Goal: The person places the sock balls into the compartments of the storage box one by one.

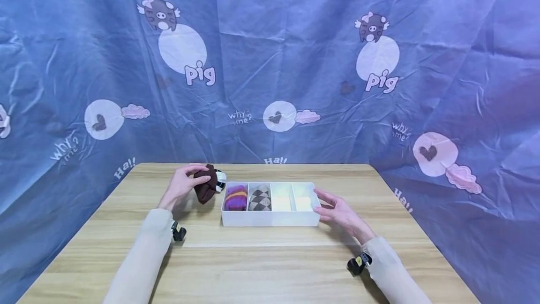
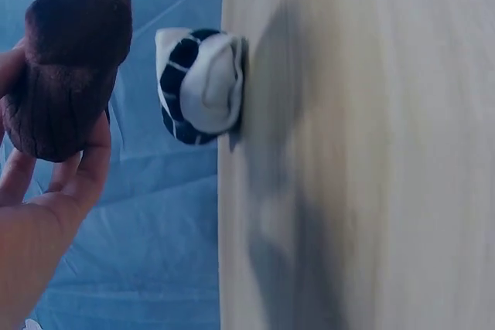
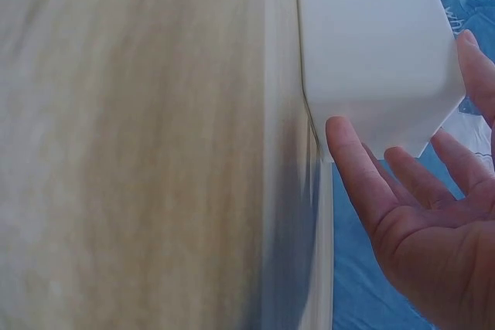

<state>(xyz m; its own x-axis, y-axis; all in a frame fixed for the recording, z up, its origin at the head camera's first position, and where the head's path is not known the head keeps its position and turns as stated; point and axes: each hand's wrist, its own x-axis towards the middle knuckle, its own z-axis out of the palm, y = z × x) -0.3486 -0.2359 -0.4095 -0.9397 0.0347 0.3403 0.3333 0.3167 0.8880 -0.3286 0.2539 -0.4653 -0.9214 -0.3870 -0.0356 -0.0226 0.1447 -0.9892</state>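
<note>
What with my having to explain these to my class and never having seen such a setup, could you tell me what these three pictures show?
There is no machine: a person works with two bare hands. The widest picture comes from a camera on the head, looking forward and down. The other two come from a camera on each wrist, so the wooden table looks tipped sideways there.

On the table stands a white box with four compartments; the left two hold a purple-and-orange bundle and a grey checkered bundle. The left hand holds a dark brown bundle, near a black-and-white bundle. The right hand touches the box's right end.
</note>
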